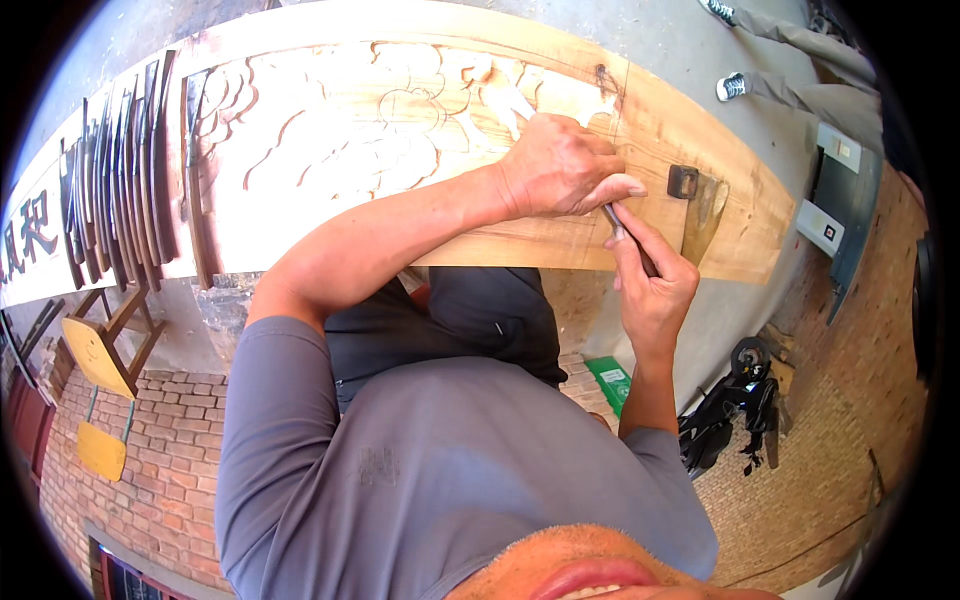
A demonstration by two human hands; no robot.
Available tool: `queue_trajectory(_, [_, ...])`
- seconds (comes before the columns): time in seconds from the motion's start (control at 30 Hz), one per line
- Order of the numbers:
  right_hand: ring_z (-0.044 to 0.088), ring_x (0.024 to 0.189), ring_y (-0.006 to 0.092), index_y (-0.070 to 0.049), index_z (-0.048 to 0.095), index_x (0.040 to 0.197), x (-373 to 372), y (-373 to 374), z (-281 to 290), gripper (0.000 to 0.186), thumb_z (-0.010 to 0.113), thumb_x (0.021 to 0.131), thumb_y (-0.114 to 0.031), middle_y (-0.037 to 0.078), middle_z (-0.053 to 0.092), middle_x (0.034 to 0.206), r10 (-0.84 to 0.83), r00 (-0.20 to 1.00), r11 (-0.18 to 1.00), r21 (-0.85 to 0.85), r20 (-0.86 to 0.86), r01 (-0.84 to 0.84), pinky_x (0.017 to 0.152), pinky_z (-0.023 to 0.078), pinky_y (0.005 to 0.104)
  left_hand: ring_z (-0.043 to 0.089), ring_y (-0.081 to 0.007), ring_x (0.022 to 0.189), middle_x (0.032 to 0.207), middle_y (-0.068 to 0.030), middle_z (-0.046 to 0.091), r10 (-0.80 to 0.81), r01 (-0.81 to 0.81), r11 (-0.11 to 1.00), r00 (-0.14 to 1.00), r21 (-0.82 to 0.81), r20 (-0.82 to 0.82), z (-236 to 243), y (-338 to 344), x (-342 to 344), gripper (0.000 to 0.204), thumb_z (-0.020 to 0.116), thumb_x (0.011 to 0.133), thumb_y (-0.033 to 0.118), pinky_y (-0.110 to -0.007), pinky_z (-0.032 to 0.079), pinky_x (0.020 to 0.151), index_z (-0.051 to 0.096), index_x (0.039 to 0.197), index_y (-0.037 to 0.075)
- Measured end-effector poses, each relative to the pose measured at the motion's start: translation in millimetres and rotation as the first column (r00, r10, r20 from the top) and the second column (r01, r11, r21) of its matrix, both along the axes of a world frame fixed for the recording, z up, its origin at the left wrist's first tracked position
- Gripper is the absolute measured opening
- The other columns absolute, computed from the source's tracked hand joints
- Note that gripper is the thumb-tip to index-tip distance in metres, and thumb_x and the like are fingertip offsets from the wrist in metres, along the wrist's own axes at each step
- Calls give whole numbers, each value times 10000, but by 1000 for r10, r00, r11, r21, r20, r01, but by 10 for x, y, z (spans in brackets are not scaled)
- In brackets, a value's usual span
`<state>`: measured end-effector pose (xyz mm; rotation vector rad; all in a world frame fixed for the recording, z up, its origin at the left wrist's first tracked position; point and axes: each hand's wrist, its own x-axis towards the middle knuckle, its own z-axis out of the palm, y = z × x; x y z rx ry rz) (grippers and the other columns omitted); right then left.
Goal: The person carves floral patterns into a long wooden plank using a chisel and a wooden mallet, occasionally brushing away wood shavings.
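A long wooden board (660, 120) with a carved flower pattern is laid across the top of the view, bent into a curve by the fisheye. The left hand (560, 165) is pressed flat-ish on the board near its front edge, fingers curled together and bunched around the upper end of a thin carving tool (625, 232). The tip of the tool is hidden under that hand, so where it meets the wood can't really be made out. The right hand (652, 290) is closed around the lower part of the same tool, thumb up along the shaft, fingers wrapped tight; the handle end is buried in the palm.

Just to the right of the hands, a small axe-like blade with a dark metal socket (697, 200) is lying on the board, probably a hatchet head, but it's hard to be sure. At the left end a row of dark chisels (120, 170) is lined up on the board, partly blown out by sun. A wooden stool (100, 345) is seen below on the brick floor, and someone else's shoes (732, 86) are cut off at the top right.
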<state>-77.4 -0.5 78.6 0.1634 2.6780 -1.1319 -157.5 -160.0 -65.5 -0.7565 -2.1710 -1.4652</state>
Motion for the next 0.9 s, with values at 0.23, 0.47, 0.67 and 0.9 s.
queue_trajectory(0.23, [633,782,22,34,816,1265,-23,56,-152,296,732,987,88,55,826,978,-26,1000,999,-35,-1,26,682,523,215,664,-278,598,622,-40,616,26,-22,999,996,-46,88,-8,25,2,412,731,1040,368,-421,509,543,698,694,146])
queue_trajectory(0.47, [593,672,37,-5,810,1309,-131,246,-348,299,732,1024,37,54,808,933,80,993,995,-50,-92,-85,595,480,222,652,-276,563,602,-44,641,136,-130,986,989,-102,60,-69,128,-38,451,725,1044,438,-407,489,549,732,686,164])
queue_trajectory(0.67, [730,923,74,37,813,1270,-227,280,-401,283,731,1003,86,94,839,1069,80,994,992,-95,-76,-87,814,582,233,671,-252,622,646,-16,660,162,-152,980,984,-131,70,-74,143,-67,348,754,1021,408,-400,482,595,797,767,175])
queue_trajectory(0.9, [724,883,72,36,816,1262,-318,322,-514,280,740,998,88,88,839,1059,93,995,990,-105,-47,-98,761,567,230,631,-255,584,617,-16,633,277,-267,956,958,-123,76,-49,122,-83,403,804,974,406,-405,444,596,718,662,166])
